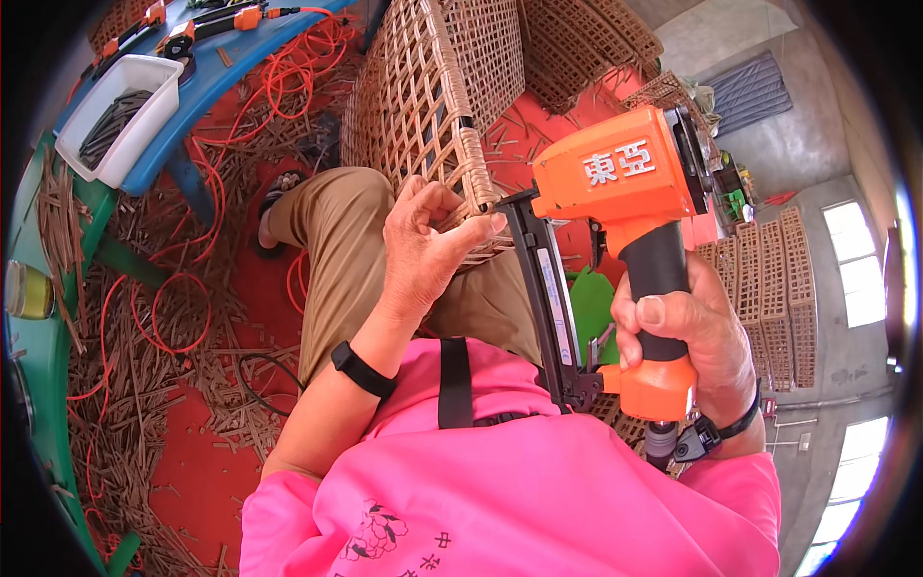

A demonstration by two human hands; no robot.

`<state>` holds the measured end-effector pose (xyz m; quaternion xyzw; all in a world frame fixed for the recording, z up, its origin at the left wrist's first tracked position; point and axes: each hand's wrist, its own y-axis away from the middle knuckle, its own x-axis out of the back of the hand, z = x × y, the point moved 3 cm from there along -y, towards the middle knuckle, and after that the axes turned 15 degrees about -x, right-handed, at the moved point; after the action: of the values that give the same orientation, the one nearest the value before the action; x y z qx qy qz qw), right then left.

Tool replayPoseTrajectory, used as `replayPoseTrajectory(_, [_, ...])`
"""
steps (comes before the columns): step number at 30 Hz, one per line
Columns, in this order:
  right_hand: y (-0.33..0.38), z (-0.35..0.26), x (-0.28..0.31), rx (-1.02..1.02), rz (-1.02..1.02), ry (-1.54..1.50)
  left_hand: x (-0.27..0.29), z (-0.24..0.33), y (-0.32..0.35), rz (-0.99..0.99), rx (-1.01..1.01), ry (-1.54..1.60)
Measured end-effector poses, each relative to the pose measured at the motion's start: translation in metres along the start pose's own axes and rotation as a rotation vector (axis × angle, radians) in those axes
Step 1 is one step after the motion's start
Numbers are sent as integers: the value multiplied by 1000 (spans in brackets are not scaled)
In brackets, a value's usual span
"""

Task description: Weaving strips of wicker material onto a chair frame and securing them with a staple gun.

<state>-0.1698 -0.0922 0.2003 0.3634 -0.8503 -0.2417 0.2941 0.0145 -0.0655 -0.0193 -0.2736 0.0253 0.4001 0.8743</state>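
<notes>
My right hand (710, 332) is wrapped round the black grip of an orange pneumatic nail gun (601, 178). Its long dark magazine slants down toward my lap, and its nose meets the lower corner of a woven wicker basket (409, 101). At that same corner my left hand (418, 240) pinches the rim, thumb pointing at the nose, with the other fingers curled and partly hidden. The tan basket stands tilted before my knees, its open lattice side facing left. Whether the nose presses into the wicker or only touches it, I cannot tell.
At far left a white tray (120, 120) of dark strips stands on a blue stool (207, 82), beside more air tools (207, 29). Orange hose (216, 183) loops over a red floor strewn with wicker scraps (216, 356). Stacked baskets (769, 288) stand at right, others (586, 43) behind.
</notes>
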Motion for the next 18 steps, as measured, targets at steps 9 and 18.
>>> replayPoseTrajectory(9, [-10, -16, 10, -79, -60, 3, 2, 2, -1, -19, -13, -24])
replayPoseTrajectory(18, [-4, -19, -4, -67, 4, 136, 2, -1, -2, -21, -51, -51])
